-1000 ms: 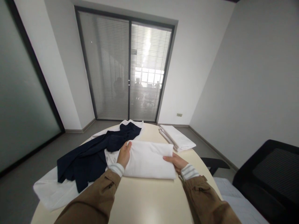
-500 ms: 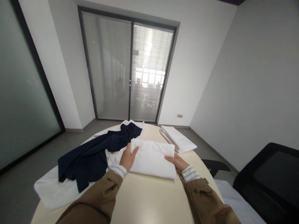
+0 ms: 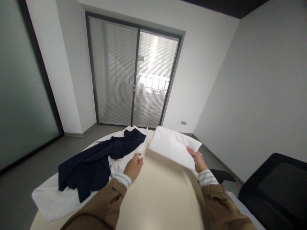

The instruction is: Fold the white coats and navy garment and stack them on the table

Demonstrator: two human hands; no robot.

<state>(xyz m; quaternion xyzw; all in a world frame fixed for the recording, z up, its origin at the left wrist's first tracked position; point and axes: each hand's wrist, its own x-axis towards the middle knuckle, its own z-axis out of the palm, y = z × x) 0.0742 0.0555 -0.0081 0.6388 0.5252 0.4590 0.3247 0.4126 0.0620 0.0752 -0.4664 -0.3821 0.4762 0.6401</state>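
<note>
My right hand [image 3: 197,159] grips the near right edge of a folded white cloth [image 3: 174,143], thumb on top. The cloth is tilted over the far right part of the table, and it hides the folded white stack that was there. My left hand [image 3: 134,165] is off the cloth, its fingers loosely bent and holding nothing. Beside it on the left lies a dark navy garment [image 3: 96,166], spread over crumpled white fabric [image 3: 51,199].
The round cream table [image 3: 153,198] spreads under my arms. To the right stands a black mesh chair [image 3: 275,188] with pale fabric [image 3: 244,207] by its seat. Beyond the table are glass doors with blinds [image 3: 115,76].
My left hand has let go of the folded white cloth. My right hand has carried it away to the right, over the place of the white stack.
</note>
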